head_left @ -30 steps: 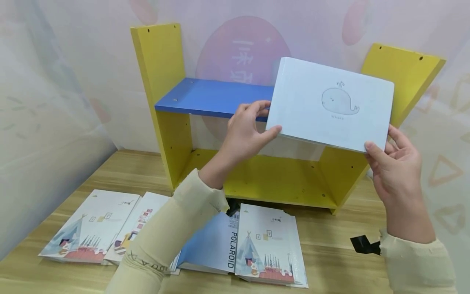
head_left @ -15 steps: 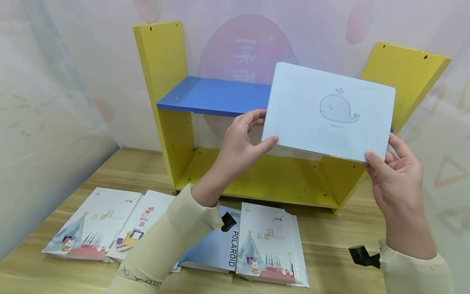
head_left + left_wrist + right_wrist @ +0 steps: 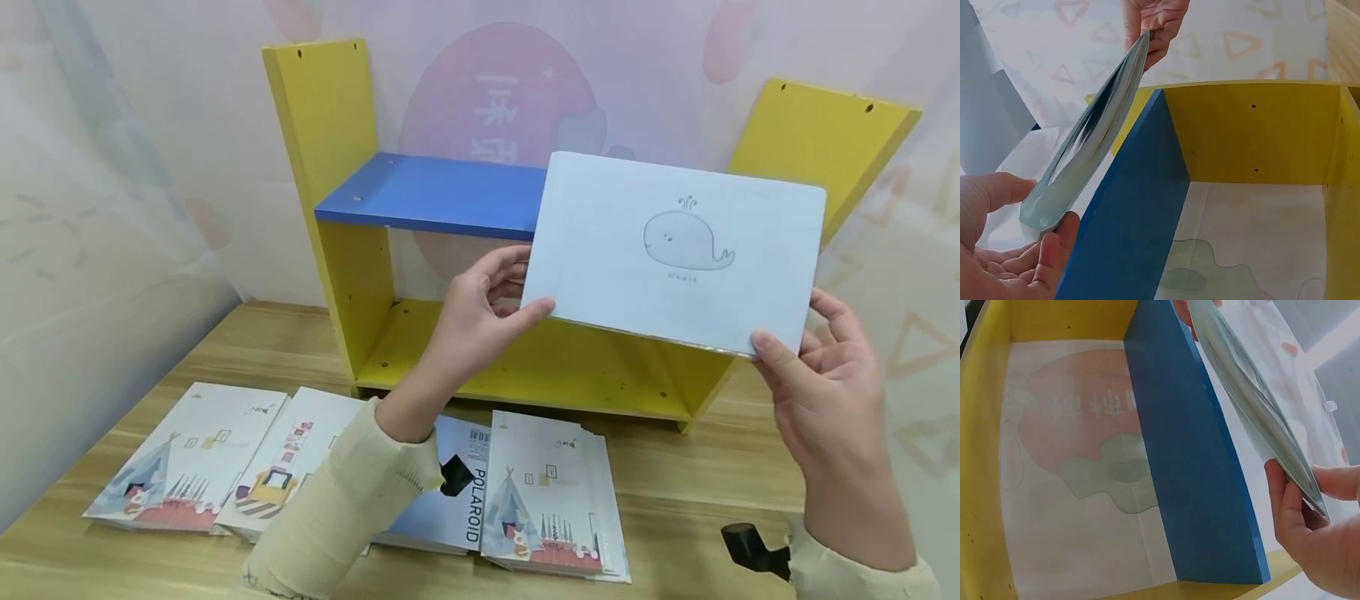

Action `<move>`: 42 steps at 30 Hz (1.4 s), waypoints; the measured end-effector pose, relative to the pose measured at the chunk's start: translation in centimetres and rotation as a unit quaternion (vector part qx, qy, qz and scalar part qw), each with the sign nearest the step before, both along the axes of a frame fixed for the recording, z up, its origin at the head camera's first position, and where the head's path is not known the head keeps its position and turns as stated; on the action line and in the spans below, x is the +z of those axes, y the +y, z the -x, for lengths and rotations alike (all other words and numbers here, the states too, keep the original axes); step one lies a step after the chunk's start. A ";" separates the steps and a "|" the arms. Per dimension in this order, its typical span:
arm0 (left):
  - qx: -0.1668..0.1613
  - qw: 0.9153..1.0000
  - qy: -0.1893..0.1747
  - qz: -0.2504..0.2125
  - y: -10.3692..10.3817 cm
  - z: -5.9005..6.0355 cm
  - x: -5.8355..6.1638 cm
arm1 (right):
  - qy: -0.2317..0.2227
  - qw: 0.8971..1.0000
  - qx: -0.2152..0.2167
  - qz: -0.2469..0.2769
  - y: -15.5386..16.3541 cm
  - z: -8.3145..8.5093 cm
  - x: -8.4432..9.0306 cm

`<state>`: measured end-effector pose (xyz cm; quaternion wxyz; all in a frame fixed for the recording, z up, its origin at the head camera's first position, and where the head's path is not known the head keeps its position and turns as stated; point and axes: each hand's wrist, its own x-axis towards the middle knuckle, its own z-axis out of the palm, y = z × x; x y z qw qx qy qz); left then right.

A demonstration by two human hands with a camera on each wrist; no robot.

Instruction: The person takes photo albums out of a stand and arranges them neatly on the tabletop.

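A pale photo album [image 3: 675, 258] with a line drawing of a whale on its cover is held up, tilted, between both hands. My left hand [image 3: 480, 304] grips its left end, thumb on the front near the lower corner and fingers behind. At the lower right corner my right hand [image 3: 828, 392] pinches it the same way. Both wrist views look along the bottom edge of the album [image 3: 1094, 137], where glossy clear sleeves show between the covers. Behind it, the blue shelf board [image 3: 427, 192] of a yellow bookshelf [image 3: 326, 133] is partly hidden.
On the wooden table [image 3: 697, 492] lie several albums: a tent-print album [image 3: 195, 450] at far left, a white album [image 3: 273, 479] beside it, a blue POLAROID album [image 3: 442, 512] partly behind the left sleeve, and another tent-print album [image 3: 547, 500] to the right. A printed curtain hangs behind.
Both hands have lowered the album from above the blue board to in front of it. It also looks slightly larger, and the albums on the table stay where they were.
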<state>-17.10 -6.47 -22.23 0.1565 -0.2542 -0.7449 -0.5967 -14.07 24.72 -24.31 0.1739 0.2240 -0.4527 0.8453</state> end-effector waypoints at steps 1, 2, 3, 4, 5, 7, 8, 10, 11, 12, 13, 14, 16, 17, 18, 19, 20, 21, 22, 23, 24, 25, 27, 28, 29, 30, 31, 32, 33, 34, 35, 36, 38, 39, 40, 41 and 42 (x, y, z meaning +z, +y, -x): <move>-0.003 1.000 0.000 -0.002 -0.1 -0.1 -0.1 | 0.005 1.000 0.000 -0.006 0.0 -0.1 -0.1; -0.006 1.000 -0.001 -0.004 -0.1 -0.3 -0.1 | 0.010 1.000 0.001 -0.012 0.1 -0.2 -0.1; -0.008 1.000 -0.002 -0.005 -0.2 -0.4 -0.2 | 0.014 1.000 0.002 -0.017 0.1 -0.3 -0.2; -0.009 1.000 -0.003 -0.007 -0.2 -0.6 -0.2 | 0.018 1.000 0.004 -0.021 0.1 -0.4 -0.3; -0.011 1.000 -0.004 -0.008 -0.3 -0.7 -0.2 | 0.022 0.999 0.005 -0.026 0.2 -0.5 -0.4; -0.013 1.000 -0.005 -0.011 -0.4 -1.0 -0.3 | 0.024 0.999 0.009 -0.029 0.2 -0.6 -0.5; -0.015 1.000 -0.006 -0.013 -0.4 -1.1 -0.3 | 0.023 0.999 0.009 -0.031 0.3 -0.7 -0.6; -0.017 1.000 -0.007 -0.016 -0.5 -1.3 -0.3 | 0.026 0.999 0.012 -0.037 0.3 -0.8 -0.8; -0.019 1.000 -0.009 -0.017 -0.5 -1.4 -0.4 | 0.026 0.999 0.013 -0.039 0.4 -0.8 -0.8; -0.019 1.000 -0.012 -0.018 -0.6 -1.5 -0.5 | 0.026 0.999 0.014 -0.042 0.4 -0.9 -0.8; -0.021 0.999 -0.014 -0.019 -0.6 -1.6 -0.5 | 0.027 0.998 0.014 -0.046 0.5 -1.0 -0.9; -0.022 0.999 -0.017 -0.020 -0.6 -1.8 -0.5 | 0.028 0.998 0.016 -0.050 0.5 -1.0 -0.9; -0.023 0.999 -0.020 -0.020 -0.7 -2.0 -0.7 | 0.027 0.998 0.019 -0.052 0.6 -1.2 -1.0; -0.023 0.999 -0.023 -0.020 -0.6 -2.1 -0.8 | 0.026 0.998 0.020 -0.052 0.7 -1.2 -1.0; -0.023 0.999 -0.025 -0.019 -0.6 -2.1 -0.8 | 0.027 0.998 0.022 -0.051 0.8 -1.3 -1.0; -0.023 0.999 -0.025 -0.018 -0.5 -2.2 -0.9 | 0.026 0.998 0.024 -0.048 0.9 -1.4 -1.1; -0.023 0.999 -0.025 -0.016 -0.5 -2.3 -1.0 | 0.026 0.998 0.025 -0.047 1.0 -1.4 -1.1; -0.023 0.999 -0.025 -0.015 -0.4 -2.3 -1.1 | 0.025 0.998 0.022 -0.048 1.1 -1.5 -1.1; -0.022 0.999 -0.026 -0.014 -0.4 -2.4 -1.1 | 0.023 0.998 0.018 -0.048 1.2 -1.6 -1.2; -0.022 0.999 -0.028 -0.013 -0.3 -2.4 -1.2 | 0.020 0.999 0.013 -0.048 1.3 -1.7 -1.2; -0.023 0.999 -0.029 -0.012 -0.3 -2.5 -1.3 | 0.016 0.999 0.007 -0.050 1.3 -1.9 -1.3; -0.023 0.999 -0.031 -0.010 -0.2 -2.5 -1.4 | 0.010 0.999 0.002 -0.051 1.4 -2.0 -1.4; -0.026 0.999 -0.036 -0.008 -0.1 -2.7 -1.6 | 0.002 0.998 -0.009 -0.057 1.6 -2.3 -1.5; -0.029 0.999 -0.038 -0.006 -0.1 -2.8 -1.7 | 0.000 0.998 -0.010 -0.059 1.7 -2.5 -1.6; -0.031 0.999 -0.040 -0.005 -0.1 -2.9 -1.8 | -0.001 0.998 -0.010 -0.062 1.8 -2.6 -1.7; -0.033 0.999 -0.043 -0.004 0.0 -2.9 -1.9 | -0.002 0.998 -0.010 -0.066 1.9 -2.7 -1.8; -0.034 0.998 -0.046 -0.003 0.0 -3.0 -2.0 | -0.002 0.998 -0.008 -0.069 2.0 -2.8 -1.8; -0.035 0.998 -0.049 -0.002 0.0 -3.1 -2.1 | -0.001 0.997 -0.009 -0.073 2.1 -2.9 -1.9; -0.035 0.998 -0.051 0.000 0.0 -3.2 -2.2 | -0.001 0.997 -0.008 -0.077 2.1 -3.0 -2.0; -0.035 0.998 -0.054 0.001 0.0 -3.2 -2.3 | -0.002 0.997 -0.008 -0.080 2.2 -3.1 -2.1; -0.035 0.998 -0.057 0.001 0.0 -3.3 -2.4 | -0.002 0.997 -0.007 -0.082 2.3 -3.1 -2.2; -0.035 0.998 -0.059 0.002 0.0 -3.4 -2.5 | -0.003 0.997 -0.006 -0.083 2.4 -3.2 -2.3; -0.037 0.997 -0.064 0.002 0.1 -3.5 -2.7 | -0.004 0.996 -0.004 -0.089 2.6 -3.4 -2.4; -0.040 0.997 -0.068 0.001 0.2 -3.6 -2.8 | -0.003 0.996 -0.002 -0.093 2.8 -3.5 -2.5; -0.043 0.997 -0.071 0.001 0.3 -3.6 -3.0 | -0.002 0.995 0.001 -0.099 3.0 -3.6 -2.6; -0.046 0.996 -0.074 0.001 0.4 -3.7 -3.1 | -0.001 0.995 0.003 -0.105 3.2 -3.6 -2.7; -0.050 0.996 -0.077 0.002 0.5 -3.8 -3.2 | -0.001 0.994 0.003 -0.112 3.4 -3.7 -2.8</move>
